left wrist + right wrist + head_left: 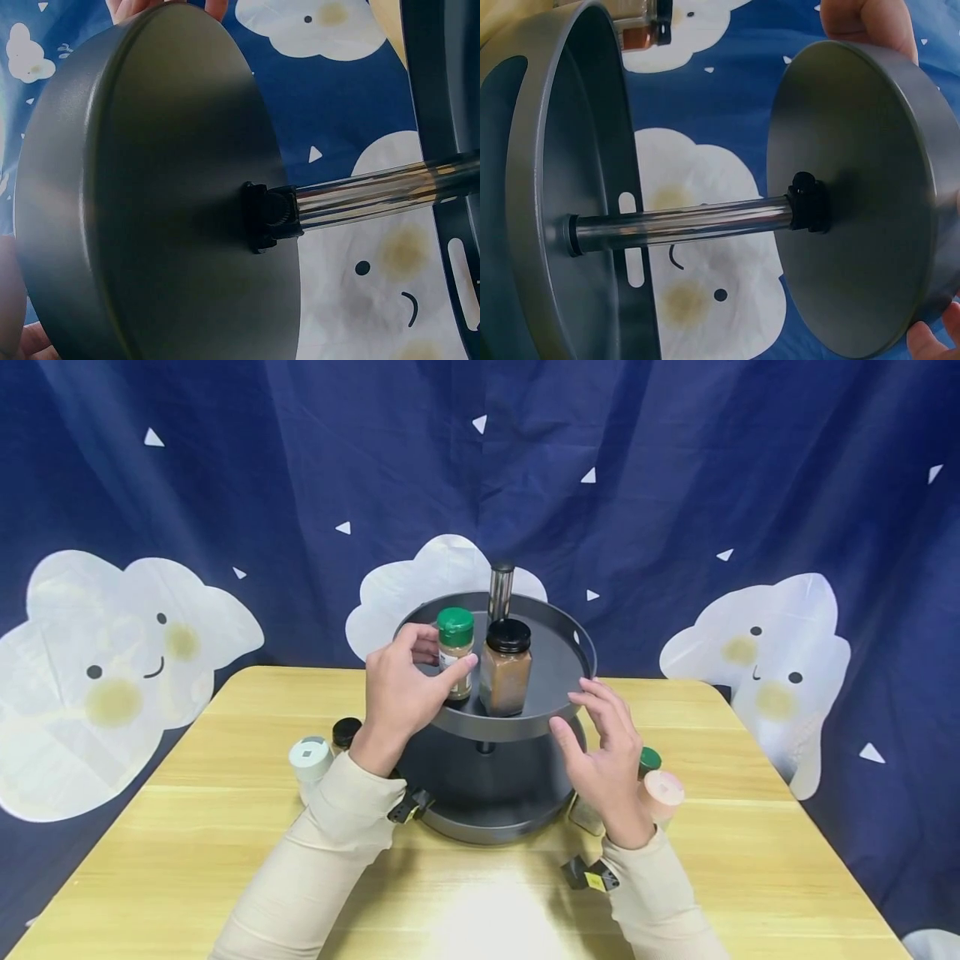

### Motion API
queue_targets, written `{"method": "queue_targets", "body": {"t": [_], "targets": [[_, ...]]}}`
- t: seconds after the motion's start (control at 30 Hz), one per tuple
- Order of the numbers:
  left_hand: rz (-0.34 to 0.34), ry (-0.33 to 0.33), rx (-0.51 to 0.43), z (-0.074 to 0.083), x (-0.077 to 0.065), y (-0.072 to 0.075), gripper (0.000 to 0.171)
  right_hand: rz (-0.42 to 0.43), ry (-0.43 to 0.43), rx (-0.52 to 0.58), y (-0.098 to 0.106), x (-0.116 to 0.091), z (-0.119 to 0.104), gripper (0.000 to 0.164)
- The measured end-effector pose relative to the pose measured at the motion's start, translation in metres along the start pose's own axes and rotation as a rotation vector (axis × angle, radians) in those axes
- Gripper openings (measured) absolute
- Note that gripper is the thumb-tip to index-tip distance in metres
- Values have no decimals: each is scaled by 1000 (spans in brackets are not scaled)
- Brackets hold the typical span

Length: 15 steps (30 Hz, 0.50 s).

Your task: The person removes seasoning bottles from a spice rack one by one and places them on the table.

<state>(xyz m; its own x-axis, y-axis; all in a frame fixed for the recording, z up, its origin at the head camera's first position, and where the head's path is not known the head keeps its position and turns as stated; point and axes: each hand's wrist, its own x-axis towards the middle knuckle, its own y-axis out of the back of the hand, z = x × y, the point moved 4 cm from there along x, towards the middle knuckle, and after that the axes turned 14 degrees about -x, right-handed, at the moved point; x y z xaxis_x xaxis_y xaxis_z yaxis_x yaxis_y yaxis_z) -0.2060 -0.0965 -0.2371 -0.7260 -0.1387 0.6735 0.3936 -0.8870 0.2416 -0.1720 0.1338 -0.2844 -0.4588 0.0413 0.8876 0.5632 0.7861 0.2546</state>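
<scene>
My left hand [405,689] reaches over the rim of the upper tray and grips a small spice jar [456,647] with a green cap, its thumb across the front and fingers at the left side. Just right of that jar, a square spice jar [506,672] with a black lid and brown contents stands upright on the tray. The right hand [606,747] has its fingers spread at the right rim of the two-tier round black turntable rack [517,727]. Both wrist views look under the upper tray [187,187], where a shiny metal post [690,226] joins the tiers.
Left of the rack, a white-lidded container [311,760] and a black-lidded jar [345,732] stand on the wooden table [480,893]. On the right, partly behind the right hand, are a pink-lidded container [663,792] and a green-capped jar [650,758]. A blue curtain [420,460] hangs behind.
</scene>
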Motion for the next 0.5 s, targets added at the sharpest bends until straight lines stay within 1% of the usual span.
{"method": "queue_targets", "body": {"t": [0.13, 0.23, 0.33, 0.5], "targets": [[24, -31, -21, 1, 0, 1, 46, -8, -15, 15, -4, -6, 15, 34], [41, -55, -34, 2, 0, 3, 43, -13, -21, 18, -5, -7, 19, 35], [55, -76, -44, 3, 0, 4, 42, -15, -17, 12, -4, -5, 14, 34], [67, -84, -50, 2, 0, 6, 43, -6, -3, 2, 2, 4, -5, 33]]}}
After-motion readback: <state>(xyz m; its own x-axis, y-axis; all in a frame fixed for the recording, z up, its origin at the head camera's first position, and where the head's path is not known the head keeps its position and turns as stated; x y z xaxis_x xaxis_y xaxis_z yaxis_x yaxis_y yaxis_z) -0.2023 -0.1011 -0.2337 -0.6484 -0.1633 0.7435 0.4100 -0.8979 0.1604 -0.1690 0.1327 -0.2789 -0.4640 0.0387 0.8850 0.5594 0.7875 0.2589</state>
